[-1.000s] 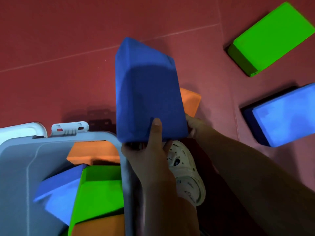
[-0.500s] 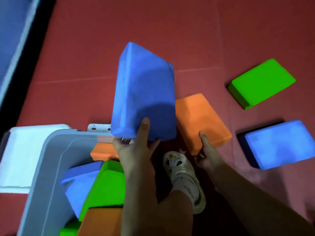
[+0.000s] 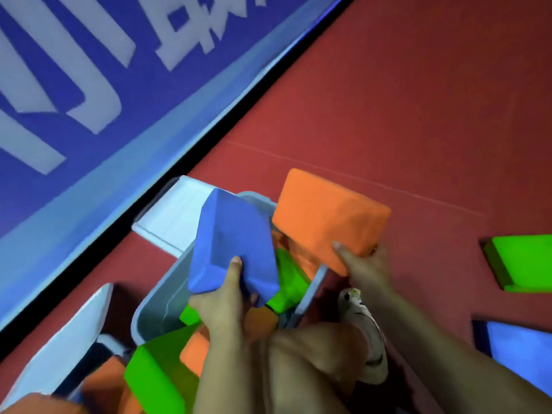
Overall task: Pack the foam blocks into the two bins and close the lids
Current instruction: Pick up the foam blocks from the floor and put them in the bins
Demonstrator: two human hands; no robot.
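A white shoe [image 3: 369, 333] stands on the red floor [image 3: 418, 100] at 6 o'clock. Just left of it, the left hand [image 3: 222, 312] grips a blue block [image 3: 233, 243] by its near end, over the gray bin [image 3: 162, 297] (green and orange blocks already lie inside). The right hand [image 3: 366, 267] grips an orange block [image 3: 325, 213] above the bin's right rim. At 3 o'clock, a green block [image 3: 522, 261] and another blue block [image 3: 522, 354] lie on the floor.

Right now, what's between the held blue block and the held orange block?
Head view: the bin's open interior, a green block and orange foam showing in the gap.
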